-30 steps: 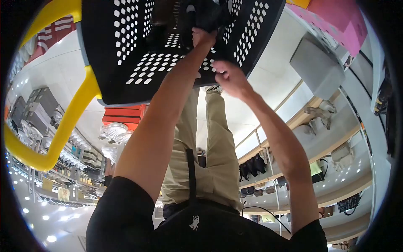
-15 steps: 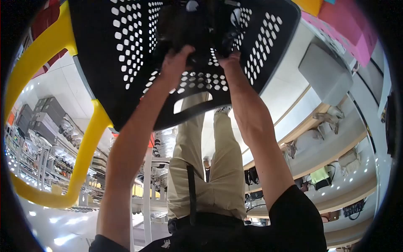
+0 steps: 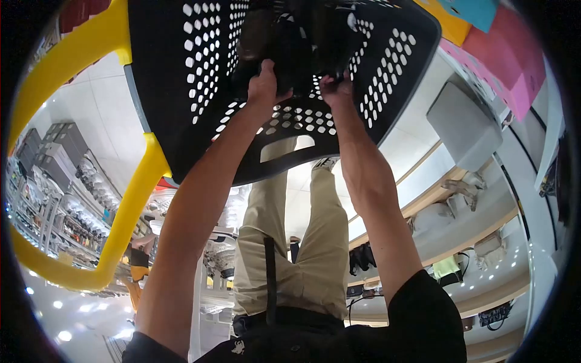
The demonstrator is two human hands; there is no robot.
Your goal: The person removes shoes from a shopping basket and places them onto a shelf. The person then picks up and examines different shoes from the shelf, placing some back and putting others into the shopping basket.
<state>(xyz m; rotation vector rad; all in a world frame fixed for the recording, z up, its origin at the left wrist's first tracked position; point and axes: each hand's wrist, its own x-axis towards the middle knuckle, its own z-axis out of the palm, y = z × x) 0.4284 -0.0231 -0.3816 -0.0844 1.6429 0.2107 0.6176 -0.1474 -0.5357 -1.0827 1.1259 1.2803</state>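
Note:
Both of my hands reach into a black perforated shopping basket (image 3: 160, 78). My left hand (image 3: 264, 86) is closed against a bulky black item (image 3: 293, 45), its thumb uppermost. Slightly to the right, my right hand (image 3: 336, 89) curls its fingers at the lower end of another black item (image 3: 331, 45). Both items look partly glossy, but they are too dark against the basket to tell their kind. Attached to the basket's left side is a thick yellow handle (image 3: 142, 175).
Shelves of shoes and grey boxes (image 3: 60, 148) stand at left, with another person (image 3: 138, 260) near them. On the right, curved shelves (image 3: 423, 242) carry bags and shoes. A grey cushioned block (image 3: 465, 124) and a pink box (image 3: 508, 60) are at upper right.
The basket has shifted a little to the right in view. My left hand has moved right and slightly down with the black item. A person has come into sight at left.

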